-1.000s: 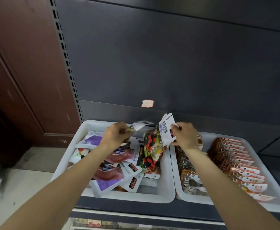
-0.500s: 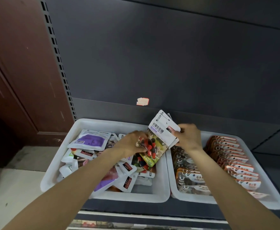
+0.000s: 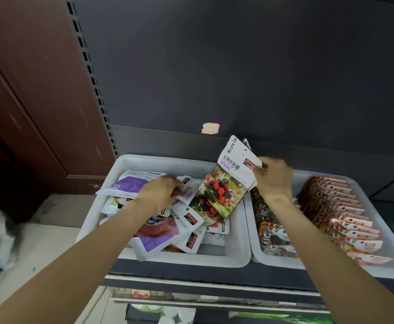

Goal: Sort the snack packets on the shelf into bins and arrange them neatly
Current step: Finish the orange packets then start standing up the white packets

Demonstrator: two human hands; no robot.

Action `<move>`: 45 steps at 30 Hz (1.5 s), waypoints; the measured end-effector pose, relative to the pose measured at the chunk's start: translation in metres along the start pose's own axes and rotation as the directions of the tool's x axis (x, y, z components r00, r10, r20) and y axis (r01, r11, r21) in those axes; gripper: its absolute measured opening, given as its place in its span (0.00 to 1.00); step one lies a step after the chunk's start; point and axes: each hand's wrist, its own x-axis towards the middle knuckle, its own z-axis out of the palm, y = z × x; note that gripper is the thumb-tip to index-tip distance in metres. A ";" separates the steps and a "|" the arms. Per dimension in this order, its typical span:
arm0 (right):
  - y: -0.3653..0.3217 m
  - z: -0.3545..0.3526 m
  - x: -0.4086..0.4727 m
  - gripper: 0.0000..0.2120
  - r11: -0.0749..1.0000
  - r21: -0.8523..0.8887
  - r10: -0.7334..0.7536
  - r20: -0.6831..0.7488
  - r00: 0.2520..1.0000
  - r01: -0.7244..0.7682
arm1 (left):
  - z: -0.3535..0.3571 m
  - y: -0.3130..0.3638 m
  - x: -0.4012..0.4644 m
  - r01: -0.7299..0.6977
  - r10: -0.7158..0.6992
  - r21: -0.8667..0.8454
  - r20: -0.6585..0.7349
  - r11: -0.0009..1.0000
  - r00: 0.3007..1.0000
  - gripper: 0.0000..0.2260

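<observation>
Two white bins stand side by side on the dark shelf. The left bin holds a jumbled heap of white, purple and berry-print snack packets. My right hand pinches the top corner of a small stack of berry-print packets, held tilted above the gap between the bins. My left hand reaches into the heap and grips a white and purple packet. The right bin holds neat rows of orange packets and dark packets.
The shelf's dark back panel rises behind the bins, with a small torn sticker on it. A slotted upright and a brown wooden wall stand on the left. A lower shelf with goods shows below.
My left hand let go of the berry packets and moved left into the heap, taking hold of a white and purple packet. My right hand keeps the berry stack raised.
</observation>
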 end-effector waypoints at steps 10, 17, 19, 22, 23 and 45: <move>-0.028 0.004 -0.009 0.11 0.956 0.293 -0.061 0.193 0.979 0.002 | -0.028 0.025 -0.006 0.109 -0.229 -0.327 -0.356 0.939 0.906 0.11; -0.023 0.003 -0.009 0.09 0.930 0.358 0.004 0.222 0.975 -0.085 | -0.037 0.046 0.002 -0.147 -0.095 -0.605 -0.349 0.782 0.932 0.21; -0.020 0.003 -0.009 0.09 0.915 0.382 0.039 0.241 0.970 -0.131 | -0.025 0.049 -0.001 -0.176 -0.073 -0.685 -0.318 0.707 0.945 0.18; -0.019 0.005 -0.009 0.10 0.914 0.379 0.040 0.273 0.961 -0.146 | -0.016 0.052 0.001 -0.130 -0.098 -0.761 -0.247 0.635 0.964 0.14; -0.020 0.006 -0.009 0.10 0.908 0.388 0.042 0.286 0.957 -0.156 | -0.016 0.053 0.001 -0.116 -0.091 -0.742 -0.233 0.661 0.968 0.13; -0.021 0.010 -0.002 0.08 0.820 0.501 0.120 0.322 0.939 -0.277 | 0.008 0.051 0.005 -0.091 0.190 -0.796 0.031 0.598 0.981 0.11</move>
